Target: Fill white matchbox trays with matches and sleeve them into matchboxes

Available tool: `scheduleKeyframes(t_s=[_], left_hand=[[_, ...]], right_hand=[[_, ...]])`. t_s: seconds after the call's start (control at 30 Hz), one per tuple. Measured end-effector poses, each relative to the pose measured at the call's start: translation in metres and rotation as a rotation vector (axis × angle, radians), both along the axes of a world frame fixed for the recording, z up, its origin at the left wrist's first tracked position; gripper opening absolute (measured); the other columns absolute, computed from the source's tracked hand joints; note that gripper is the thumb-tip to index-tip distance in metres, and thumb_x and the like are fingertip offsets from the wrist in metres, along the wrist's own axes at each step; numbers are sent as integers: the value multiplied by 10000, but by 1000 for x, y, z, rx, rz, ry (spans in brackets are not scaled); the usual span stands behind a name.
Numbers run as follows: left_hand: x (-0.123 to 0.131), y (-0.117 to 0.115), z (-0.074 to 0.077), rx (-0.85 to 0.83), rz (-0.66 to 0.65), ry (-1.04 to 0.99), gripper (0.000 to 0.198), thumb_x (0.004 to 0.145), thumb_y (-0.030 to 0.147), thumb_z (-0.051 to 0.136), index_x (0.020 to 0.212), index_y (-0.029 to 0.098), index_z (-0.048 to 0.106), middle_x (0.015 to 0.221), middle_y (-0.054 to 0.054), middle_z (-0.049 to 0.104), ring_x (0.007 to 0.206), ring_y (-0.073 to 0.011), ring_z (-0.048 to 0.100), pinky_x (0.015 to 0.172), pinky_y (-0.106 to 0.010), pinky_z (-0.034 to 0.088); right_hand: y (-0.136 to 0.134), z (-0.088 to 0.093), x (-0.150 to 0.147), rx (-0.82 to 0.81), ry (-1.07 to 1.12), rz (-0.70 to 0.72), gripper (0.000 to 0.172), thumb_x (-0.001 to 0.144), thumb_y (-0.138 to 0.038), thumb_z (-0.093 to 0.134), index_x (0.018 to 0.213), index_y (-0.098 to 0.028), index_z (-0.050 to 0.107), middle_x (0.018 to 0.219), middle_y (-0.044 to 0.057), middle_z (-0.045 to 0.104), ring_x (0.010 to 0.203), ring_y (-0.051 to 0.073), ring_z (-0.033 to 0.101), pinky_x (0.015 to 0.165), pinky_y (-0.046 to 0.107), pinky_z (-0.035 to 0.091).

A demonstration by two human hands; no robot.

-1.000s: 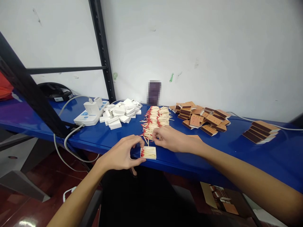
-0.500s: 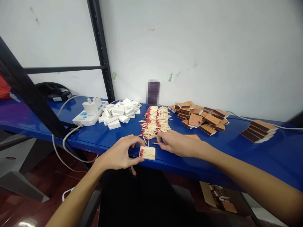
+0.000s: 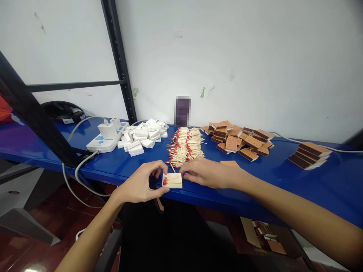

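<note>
A small white matchbox tray with several red-headed matches inside lies near the shelf's front edge. My left hand grips its left end between the thumb in front and the fingers behind. At the tray's right end is my right hand, fingers pinched together, with a bit of a match showing at the fingertips; most of that match is hidden. Just behind both hands spreads a large heap of loose matches. One stray match lies between the heap and the tray.
White empty trays are piled at the left, beside a power strip with cables. Brown matchbox sleeves lie heaped at the right, with stacked matchboxes farther right. A black shelf post rises at the left. Below stands an open carton.
My right hand has come left and down to the tray's right end. My left hand and the tray have shifted slightly left in view.
</note>
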State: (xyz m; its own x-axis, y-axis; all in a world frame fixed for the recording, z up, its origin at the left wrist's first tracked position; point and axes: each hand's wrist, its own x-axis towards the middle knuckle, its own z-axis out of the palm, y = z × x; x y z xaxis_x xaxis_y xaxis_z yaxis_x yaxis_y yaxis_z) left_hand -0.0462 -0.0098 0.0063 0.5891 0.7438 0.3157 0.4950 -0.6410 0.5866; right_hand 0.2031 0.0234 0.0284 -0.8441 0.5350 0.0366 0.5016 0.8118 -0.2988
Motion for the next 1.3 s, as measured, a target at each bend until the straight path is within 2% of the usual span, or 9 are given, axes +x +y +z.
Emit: scheduleKeyframes(t_s=[0.23,0.37,0.43,0.57,0.67,0.77,0.9,1.03,1.3], left_hand=[[2,-2,3,11,-27,95,229,739,254,698,894,199,539,885,8,573,764,-138,488,735,-265,416],[3,-1,1,18,-29,84,230,748,277,703,898,199,546,861,21,570,759,-131,494,733,-252,415],[4,-1,0,27,-13,83,236,757,302,709,895,200,548,850,24,562,755,-129,490,723,-250,410],[5,0,-2,31,0,89,240,770,320,715,900,204,552,871,22,568,758,-131,488,720,-252,404],[5,0,-2,31,-8,82,245,769,325,721,902,206,554,876,24,572,766,-131,493,729,-252,407],[5,0,-2,33,-10,84,242,761,323,725,894,205,561,882,22,585,761,-131,499,730,-254,412],[5,0,-2,35,-11,92,235,758,318,726,889,204,567,884,20,595,761,-132,501,742,-259,414],[5,1,-1,38,-13,105,230,759,311,726,883,206,564,872,23,587,765,-133,497,743,-258,408],[5,0,-1,22,-16,93,221,765,325,713,883,199,574,896,5,608,757,-139,504,733,-269,415]], right_hand=[[-5,3,-8,40,5,-105,179,996,-239,415,997,-170,579,891,66,658,787,179,572,693,271,376],[-8,6,1,59,88,-263,210,1010,-275,385,928,-181,554,784,28,611,683,152,512,633,265,332],[-9,3,6,40,76,-293,210,997,-289,415,879,-188,556,737,13,593,656,145,493,614,260,315],[-9,-4,8,1,55,-296,176,963,-278,471,855,-186,576,708,8,591,650,143,496,605,254,309],[-9,2,2,35,109,-334,207,970,-280,456,868,-178,606,662,-3,580,597,130,471,575,255,291],[-6,11,-9,78,159,-303,232,971,-283,454,853,-175,623,676,1,612,605,119,491,575,246,294],[4,13,-31,43,38,-198,202,901,-227,522,772,-156,661,703,34,664,641,127,545,574,242,304],[12,9,-46,30,-64,-211,154,812,-184,577,689,-146,659,627,37,639,583,128,526,543,250,292],[10,23,-24,-4,-69,-301,126,740,-125,579,641,-161,647,608,3,623,586,121,518,554,240,310]])
